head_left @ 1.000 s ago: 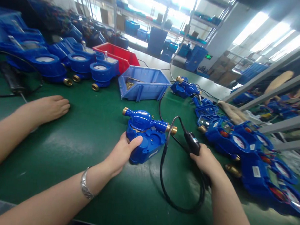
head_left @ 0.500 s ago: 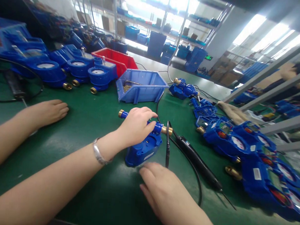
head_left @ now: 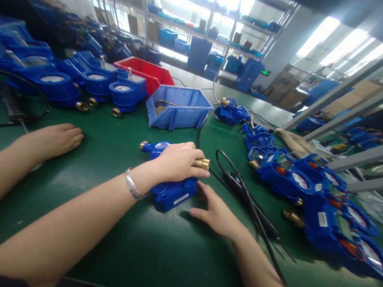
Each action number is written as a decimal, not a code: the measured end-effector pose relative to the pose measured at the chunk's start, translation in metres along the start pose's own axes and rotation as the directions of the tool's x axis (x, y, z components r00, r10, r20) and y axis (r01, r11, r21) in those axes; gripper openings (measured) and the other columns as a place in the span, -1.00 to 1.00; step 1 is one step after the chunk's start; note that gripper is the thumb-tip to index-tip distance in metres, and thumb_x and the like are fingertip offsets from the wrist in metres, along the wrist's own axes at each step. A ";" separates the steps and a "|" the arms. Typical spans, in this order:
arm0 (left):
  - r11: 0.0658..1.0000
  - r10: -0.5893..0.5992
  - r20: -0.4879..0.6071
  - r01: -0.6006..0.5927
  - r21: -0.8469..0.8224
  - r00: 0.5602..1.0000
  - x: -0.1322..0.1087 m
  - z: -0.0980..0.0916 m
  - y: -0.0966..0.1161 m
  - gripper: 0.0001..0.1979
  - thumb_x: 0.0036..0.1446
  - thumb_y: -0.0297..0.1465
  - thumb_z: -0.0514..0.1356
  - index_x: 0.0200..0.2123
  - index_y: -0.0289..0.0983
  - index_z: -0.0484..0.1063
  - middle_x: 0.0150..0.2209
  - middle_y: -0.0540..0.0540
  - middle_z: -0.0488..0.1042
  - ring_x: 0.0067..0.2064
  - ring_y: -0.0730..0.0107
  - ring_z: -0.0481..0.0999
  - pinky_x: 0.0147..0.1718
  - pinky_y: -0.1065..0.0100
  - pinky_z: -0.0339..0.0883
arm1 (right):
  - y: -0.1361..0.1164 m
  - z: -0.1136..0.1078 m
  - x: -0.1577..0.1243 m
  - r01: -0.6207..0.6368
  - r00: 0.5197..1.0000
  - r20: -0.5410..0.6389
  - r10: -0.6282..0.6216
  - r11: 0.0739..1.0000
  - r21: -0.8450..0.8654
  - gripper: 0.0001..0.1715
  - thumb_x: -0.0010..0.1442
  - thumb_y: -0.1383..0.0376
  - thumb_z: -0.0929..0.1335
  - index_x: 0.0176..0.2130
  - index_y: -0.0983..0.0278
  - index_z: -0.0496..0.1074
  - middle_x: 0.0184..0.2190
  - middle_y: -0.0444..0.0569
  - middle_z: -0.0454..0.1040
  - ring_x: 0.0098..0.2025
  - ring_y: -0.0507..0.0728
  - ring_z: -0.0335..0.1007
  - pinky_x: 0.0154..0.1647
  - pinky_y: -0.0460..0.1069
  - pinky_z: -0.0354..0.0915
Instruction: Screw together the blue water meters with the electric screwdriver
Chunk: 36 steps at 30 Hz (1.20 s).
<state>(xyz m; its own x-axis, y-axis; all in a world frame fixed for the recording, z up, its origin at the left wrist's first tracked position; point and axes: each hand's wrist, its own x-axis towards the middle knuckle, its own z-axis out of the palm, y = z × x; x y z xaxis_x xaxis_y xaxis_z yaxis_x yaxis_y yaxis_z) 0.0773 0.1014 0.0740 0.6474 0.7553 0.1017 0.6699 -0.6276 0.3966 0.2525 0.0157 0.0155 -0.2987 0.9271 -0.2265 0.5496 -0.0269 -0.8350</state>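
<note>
A blue water meter (head_left: 171, 193) with brass end fittings lies on the green table (head_left: 115, 157) in front of me. My left hand (head_left: 178, 162), a bracelet on its wrist, is closed over the top of the meter's pipe body. My right hand (head_left: 214, 209) lies low on the table at the meter's right side, fingers stretched out and touching its base, holding nothing. A black electric screwdriver (head_left: 249, 200) with its looped cable lies on the table just right of my right hand.
A co-worker's hand (head_left: 53, 138) rests flat on the table at the left. A blue bin of screws (head_left: 180, 111) and a red bin (head_left: 144, 68) stand behind the meter. Several blue meters line the far left (head_left: 121, 93) and the right (head_left: 303, 181).
My right hand let go of the screwdriver, which now lies on the table, and moved to the meter's base. My left hand shifted from the meter's base onto its top.
</note>
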 end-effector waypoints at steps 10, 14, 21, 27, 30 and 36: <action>0.775 -0.081 -0.128 -0.018 -0.632 0.988 -0.047 -0.014 -0.018 -0.81 -0.12 -0.40 0.32 -0.35 -0.29 0.47 -0.37 0.00 0.42 -0.32 0.38 0.38 -0.32 0.39 0.22 | -0.010 0.038 0.037 0.198 0.980 -0.107 -0.167 0.858 0.474 -0.06 -0.20 -0.02 0.49 0.10 0.24 0.22 0.06 0.04 0.33 0.09 0.26 0.24 0.14 0.14 0.14; 0.375 -0.192 -0.101 -0.022 -0.927 0.976 -0.069 -0.013 -0.029 -0.69 -0.17 -0.27 0.36 -0.33 -0.28 0.46 -0.42 0.01 0.39 -0.39 0.43 0.33 -0.42 0.43 0.20 | -0.021 0.031 0.031 0.156 0.982 -0.177 -0.062 0.789 0.594 -0.26 -0.17 0.06 0.51 0.00 0.20 0.35 -0.11 -0.02 0.42 -0.12 0.18 0.36 -0.03 0.10 0.27; 0.289 -0.204 -0.190 -0.126 -0.949 0.960 -0.079 0.001 -0.025 -0.60 -0.22 -0.18 0.39 -0.33 -0.29 0.49 -0.39 -0.05 0.40 -0.36 0.38 0.34 -0.41 0.41 0.22 | -0.033 0.025 0.029 0.091 0.985 -0.163 0.060 0.619 0.780 -0.43 -0.12 0.01 0.47 -0.13 0.19 0.41 -0.32 -0.09 0.49 -0.43 0.04 0.38 -0.38 -0.06 0.33; 0.298 -0.192 -0.219 -0.156 -0.942 0.957 -0.075 0.005 -0.020 -0.63 -0.19 -0.17 0.37 -0.33 -0.27 0.48 -0.39 -0.04 0.39 -0.35 0.40 0.34 -0.40 0.43 0.23 | -0.037 0.023 0.030 0.075 0.981 -0.163 0.101 0.583 0.809 -0.45 -0.12 0.04 0.48 -0.16 0.25 0.42 -0.39 -0.09 0.50 -0.45 0.04 0.40 -0.38 -0.06 0.34; 0.299 -0.199 -0.231 -0.166 -0.940 0.952 -0.073 0.006 -0.017 -0.65 -0.17 -0.19 0.37 -0.34 -0.28 0.47 -0.39 -0.03 0.39 -0.35 0.41 0.34 -0.38 0.43 0.23 | -0.042 0.020 0.029 0.074 0.979 -0.172 0.110 0.595 0.800 -0.46 -0.11 0.04 0.48 -0.18 0.27 0.42 -0.41 -0.09 0.50 -0.46 0.03 0.39 -0.40 -0.08 0.33; 0.325 -0.185 -0.198 -0.131 -0.937 0.963 -0.073 0.006 -0.011 -0.64 -0.16 -0.20 0.37 -0.33 -0.29 0.45 -0.37 -0.04 0.39 -0.32 0.38 0.35 -0.36 0.41 0.24 | -0.043 0.016 0.029 0.043 0.978 -0.160 0.135 0.619 0.784 -0.43 -0.12 0.00 0.47 -0.18 0.26 0.41 -0.36 -0.07 0.52 -0.41 0.09 0.42 -0.33 -0.02 0.36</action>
<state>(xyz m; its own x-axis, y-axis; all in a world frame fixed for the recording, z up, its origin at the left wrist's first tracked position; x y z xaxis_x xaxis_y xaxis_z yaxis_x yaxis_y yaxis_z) 0.0246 0.0519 0.0566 0.4272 0.8805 0.2055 -0.2073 -0.1259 0.9701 0.2078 0.0373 0.0366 -0.0935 0.9627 -0.2541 -0.2843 -0.2704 -0.9198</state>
